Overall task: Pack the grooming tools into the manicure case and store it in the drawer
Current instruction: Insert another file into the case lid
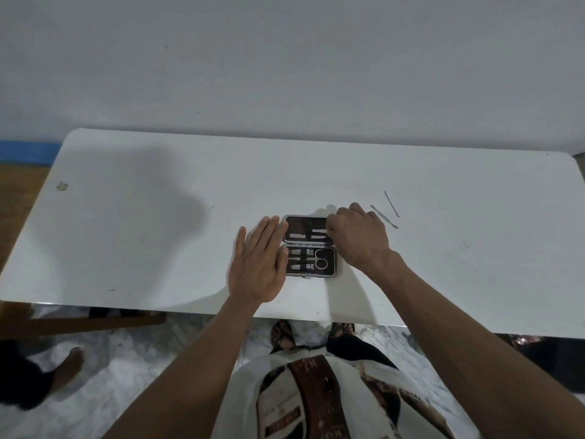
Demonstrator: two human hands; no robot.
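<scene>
The manicure case (310, 245) lies open on the white table (158, 217), dark inside with a silver rim. Its near half holds two nail clippers, a small tool and scissors (319, 258). The far half holds a flat file (299, 236) and a thin metal tool (319, 231). My right hand (357, 236) rests at the case's right edge with its fingertips pinched on that thin tool. My left hand (259, 261) lies flat with spread fingers against the case's left side. Two slim metal tools lie loose on the table to the right: a cuticle pusher (384, 216) and a thin pick (391, 203).
A plain wall stands behind the table. The table's near edge runs just in front of my body. A brown wooden piece (79, 323) sits under the table's left side, and another person's bare foot (68, 365) is on the floor at lower left.
</scene>
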